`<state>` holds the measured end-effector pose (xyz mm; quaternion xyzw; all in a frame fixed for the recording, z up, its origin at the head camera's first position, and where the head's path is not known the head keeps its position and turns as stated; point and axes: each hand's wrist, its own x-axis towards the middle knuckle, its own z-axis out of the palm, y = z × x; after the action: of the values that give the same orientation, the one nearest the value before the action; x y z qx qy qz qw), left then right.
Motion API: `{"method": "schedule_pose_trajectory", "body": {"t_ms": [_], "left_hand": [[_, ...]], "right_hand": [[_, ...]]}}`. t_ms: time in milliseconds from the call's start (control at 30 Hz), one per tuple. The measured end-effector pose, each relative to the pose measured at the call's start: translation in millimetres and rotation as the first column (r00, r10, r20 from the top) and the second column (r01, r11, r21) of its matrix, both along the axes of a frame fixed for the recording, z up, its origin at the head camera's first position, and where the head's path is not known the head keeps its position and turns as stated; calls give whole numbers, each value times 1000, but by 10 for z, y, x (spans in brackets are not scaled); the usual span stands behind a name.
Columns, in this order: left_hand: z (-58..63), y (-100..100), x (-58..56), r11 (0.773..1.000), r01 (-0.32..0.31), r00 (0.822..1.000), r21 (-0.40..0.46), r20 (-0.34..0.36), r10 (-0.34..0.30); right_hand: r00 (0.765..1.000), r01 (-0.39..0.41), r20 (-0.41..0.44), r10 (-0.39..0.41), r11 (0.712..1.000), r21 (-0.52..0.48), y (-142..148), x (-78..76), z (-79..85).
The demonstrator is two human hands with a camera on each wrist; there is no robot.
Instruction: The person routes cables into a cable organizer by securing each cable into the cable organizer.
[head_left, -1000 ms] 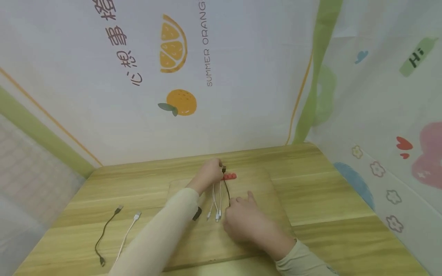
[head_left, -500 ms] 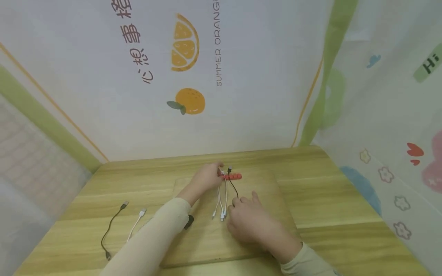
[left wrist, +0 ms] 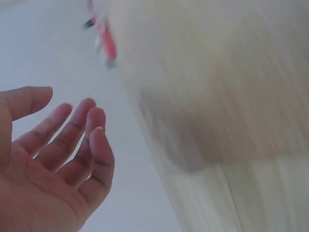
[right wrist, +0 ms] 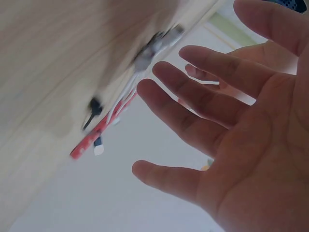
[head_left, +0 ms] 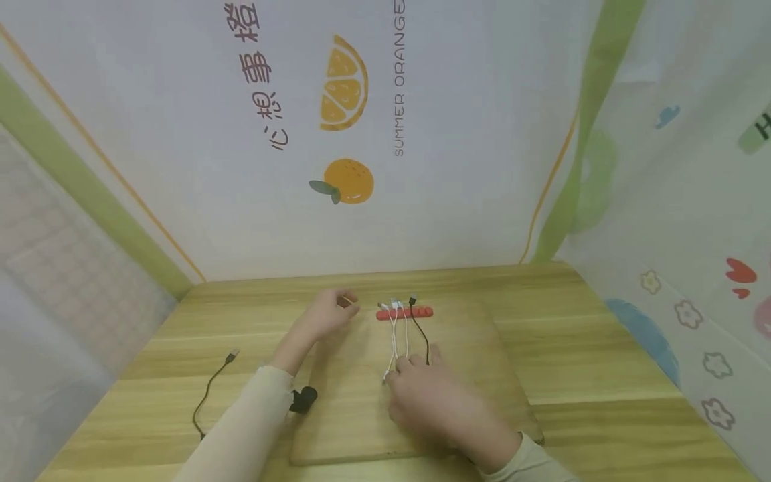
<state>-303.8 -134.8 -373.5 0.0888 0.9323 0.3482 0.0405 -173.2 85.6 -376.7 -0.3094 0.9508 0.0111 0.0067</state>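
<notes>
A red cable holder [head_left: 418, 312] lies across the far part of the wooden board [head_left: 343, 425]. White charging cables [head_left: 395, 335] sit in its left and middle part, their USB plugs pointing away, and a black cable [head_left: 424, 338] sits further right. My left hand [head_left: 328, 313] is off to the left of the holder, fingers loosely bent and holding nothing. Over the near ends of the cables is my right hand [head_left: 430, 398], partly hiding them. In the right wrist view its fingers [right wrist: 188, 106] are spread, with a black plug [right wrist: 95, 105] and the white cables beyond them.
On the tabletop [head_left: 602, 442] at the left lies another black cable [head_left: 209, 391], partly behind the left sleeve [head_left: 241, 422]. A black wrist camera [head_left: 304, 399] hangs beside that sleeve. Printed curtains [head_left: 458, 201] stand behind and at the sides.
My left hand has left the cable holder and moved left, uncovering the white plugs. The right hand has released the black cable and shifted over the white cable ends. The head view has turned left.
</notes>
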Motion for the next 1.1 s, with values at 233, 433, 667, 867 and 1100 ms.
{"method": "schedule_pose_trajectory", "body": {"t_ms": [233,433,667,867,1100], "left_hand": [[17,-418,94,995,-5,999,102,35,1],[-50,-600,147,999,-46,999,-9,26,46],[-135,-589,205,997,-36,998,-66,41,39],[-146,-563,212,998,-38,998,-42,45,40],[-151,-563,201,999,-28,998,-40,56,30]], "right_hand": [[996,-22,88,24,1000,-20,-320,41,-29],[994,-32,107,35,999,-30,-560,76,9],[996,-76,58,75,997,23,-836,31,-23],[992,-85,100,82,996,21,-921,18,0],[992,-97,77,96,995,7,-954,16,19]]}}
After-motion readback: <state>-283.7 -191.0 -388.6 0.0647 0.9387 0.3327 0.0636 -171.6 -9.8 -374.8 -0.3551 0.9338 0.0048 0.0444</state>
